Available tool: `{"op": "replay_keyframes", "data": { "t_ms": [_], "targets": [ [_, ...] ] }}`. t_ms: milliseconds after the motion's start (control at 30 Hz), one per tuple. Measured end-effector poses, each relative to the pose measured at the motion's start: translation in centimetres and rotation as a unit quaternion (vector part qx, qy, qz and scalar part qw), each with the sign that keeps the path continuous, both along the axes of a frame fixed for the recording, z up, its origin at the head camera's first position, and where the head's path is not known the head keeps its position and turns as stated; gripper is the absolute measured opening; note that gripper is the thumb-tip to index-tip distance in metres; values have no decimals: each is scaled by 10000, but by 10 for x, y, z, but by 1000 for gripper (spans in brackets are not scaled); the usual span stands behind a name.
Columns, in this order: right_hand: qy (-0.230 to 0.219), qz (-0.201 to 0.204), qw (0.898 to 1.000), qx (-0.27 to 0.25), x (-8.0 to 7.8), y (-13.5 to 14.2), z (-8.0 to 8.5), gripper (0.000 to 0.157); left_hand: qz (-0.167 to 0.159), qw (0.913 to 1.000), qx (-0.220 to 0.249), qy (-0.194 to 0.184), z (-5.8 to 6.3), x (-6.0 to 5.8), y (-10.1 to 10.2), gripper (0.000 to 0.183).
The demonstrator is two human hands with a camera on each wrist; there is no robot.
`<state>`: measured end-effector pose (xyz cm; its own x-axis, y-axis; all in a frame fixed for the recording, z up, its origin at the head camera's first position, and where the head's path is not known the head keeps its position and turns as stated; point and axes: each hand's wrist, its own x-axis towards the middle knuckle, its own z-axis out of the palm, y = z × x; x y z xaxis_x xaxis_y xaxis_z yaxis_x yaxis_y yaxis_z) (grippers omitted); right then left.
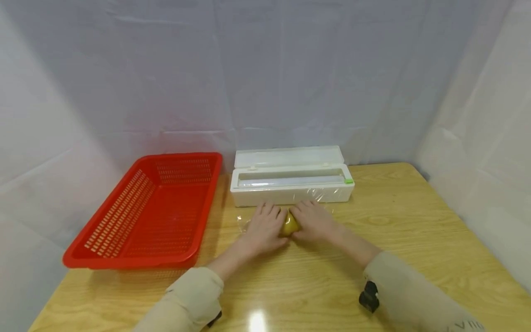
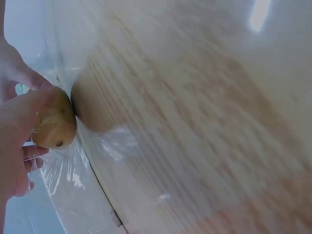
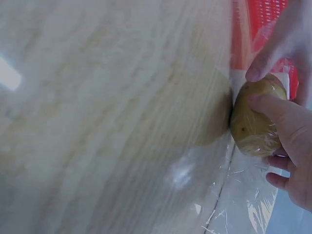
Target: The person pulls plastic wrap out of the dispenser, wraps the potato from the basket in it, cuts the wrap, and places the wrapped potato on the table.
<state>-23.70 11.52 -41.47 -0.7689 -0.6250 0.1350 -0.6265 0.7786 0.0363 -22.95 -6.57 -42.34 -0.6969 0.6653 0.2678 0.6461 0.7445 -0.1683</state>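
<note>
A yellow-brown potato (image 1: 290, 224) rests on the wooden table in front of the white box, with clear cling film (image 3: 258, 146) drawn over its skin. My left hand (image 1: 265, 227) curls round its left side. From the right, my right hand (image 1: 314, 221) grips it, thumb (image 3: 265, 103) lying along the near face. Both hands meet closely about the potato, so its far side is hidden. A dark spot shows on the potato (image 2: 57, 127) in the left wrist view. Loose film (image 2: 70, 170) spreads out beside it toward the box.
Just behind the hands stands a white cling film dispenser box (image 1: 290, 195), its lid (image 1: 289, 157) raised, a roll (image 1: 290, 180) inside and a green slider (image 1: 349, 181) at the right end. A red slotted basket (image 1: 209, 203) stands at left. Pale cloth (image 1: 290, 92) surrounds the table (image 1: 398, 221).
</note>
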Motion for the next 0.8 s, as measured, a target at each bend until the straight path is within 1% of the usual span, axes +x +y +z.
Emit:
{"op": "replay_keyframes", "data": {
  "t_ms": [67,133,200,267,433,500,567,633,700,800],
  "targets": [
    [-176,41,9998,10,-3,1,3,60,-4,9999,47,154,1,-1,1,63],
    [-307,72,9995,33,-5,2,5,62,13,9998,122,183,2,-2,2,59],
    [-359,86,9993,33,-7,3,6,64,24,9998,167,95,4,-4,2,57],
    [-341,88,9994,22,-8,3,5,65,34,9997,230,-118,5,-7,2,56],
    [47,117,9999,85,-8,3,0,68,218,9958,244,-859,9,-18,1,53],
    [333,136,9993,134,-8,3,-3,68,304,9935,197,-1079,11,-22,1,53],
    [664,156,9976,125,-8,2,-6,65,356,9910,260,-1261,12,-25,1,53],
    [936,168,9954,118,-10,1,-7,60,410,9894,287,-1363,14,-26,1,55],
    [1094,191,9938,89,-12,0,-7,56,476,9883,310,-1414,15,-27,2,56],
    [1000,206,9947,101,-14,0,-6,57,523,9904,165,-1267,14,-26,2,60]
  ]
}}
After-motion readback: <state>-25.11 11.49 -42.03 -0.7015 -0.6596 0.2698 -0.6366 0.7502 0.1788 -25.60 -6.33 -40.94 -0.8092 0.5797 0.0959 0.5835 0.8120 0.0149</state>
